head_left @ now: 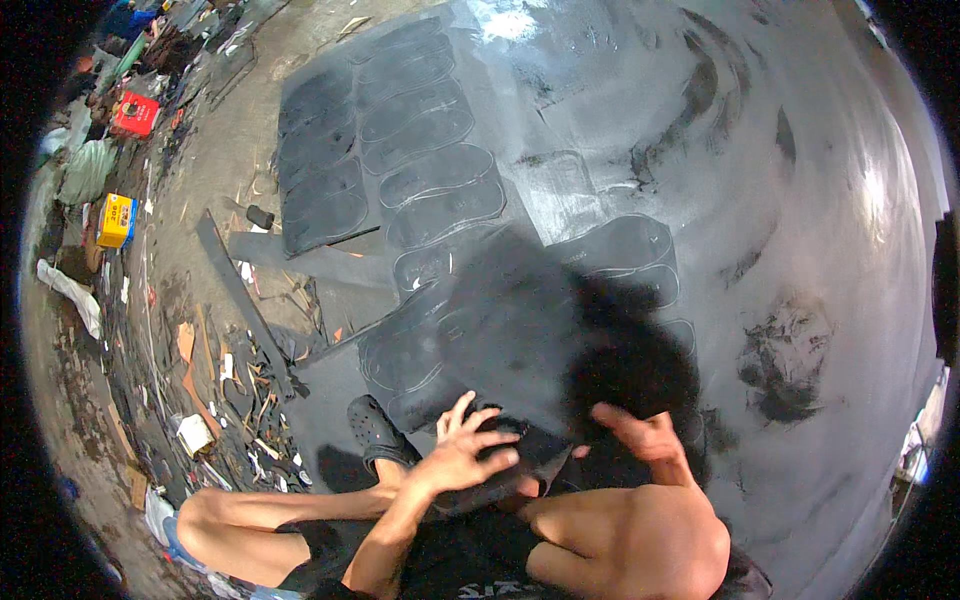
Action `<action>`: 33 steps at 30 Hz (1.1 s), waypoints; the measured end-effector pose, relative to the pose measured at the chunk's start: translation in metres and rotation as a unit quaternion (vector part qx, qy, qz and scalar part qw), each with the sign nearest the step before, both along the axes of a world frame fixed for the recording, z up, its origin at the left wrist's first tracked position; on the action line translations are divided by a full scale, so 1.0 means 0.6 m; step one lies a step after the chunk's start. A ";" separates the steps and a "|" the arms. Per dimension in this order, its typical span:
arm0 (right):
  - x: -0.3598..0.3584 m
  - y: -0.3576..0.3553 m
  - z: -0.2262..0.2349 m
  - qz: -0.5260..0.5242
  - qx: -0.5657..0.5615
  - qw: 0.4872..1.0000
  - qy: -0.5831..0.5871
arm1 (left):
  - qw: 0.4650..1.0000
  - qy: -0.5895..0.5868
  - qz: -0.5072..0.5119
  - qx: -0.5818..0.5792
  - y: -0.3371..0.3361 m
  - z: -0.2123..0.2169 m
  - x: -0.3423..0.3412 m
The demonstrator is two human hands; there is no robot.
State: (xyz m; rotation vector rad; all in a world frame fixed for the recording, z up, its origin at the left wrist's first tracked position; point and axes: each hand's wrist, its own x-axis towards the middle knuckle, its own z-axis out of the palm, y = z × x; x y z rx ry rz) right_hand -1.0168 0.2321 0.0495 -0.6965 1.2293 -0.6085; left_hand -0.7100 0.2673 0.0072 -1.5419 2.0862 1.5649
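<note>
A black sheet (405, 355) with pale sole outlines lies just beyond the person's left hand (465, 450), whose fingers are spread apart. The right hand (648, 437), right of the sheet, is blurred; whether its fingers grip anything cannot be told. Well left of the sheet, 2 boxes, 1 red box (136, 115) and 1 yellow box (117, 221), bear printing.

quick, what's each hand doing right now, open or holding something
Left hand: open, spread, nothing visibly held.
Right hand: blurred, can't tell if open or holding.
</note>
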 end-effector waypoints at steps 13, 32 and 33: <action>-0.050 -0.024 0.056 -0.381 -0.134 0.911 0.089 | 0.909 -0.073 0.142 -0.385 -0.471 -0.199 -0.074; -0.146 -0.442 -0.096 0.000 -0.267 0.914 0.306 | 0.769 0.358 0.530 0.004 -0.435 -0.136 -0.154; -0.154 -0.462 -0.116 0.039 -0.285 0.884 0.369 | 0.753 0.374 0.541 0.028 -0.435 -0.158 -0.166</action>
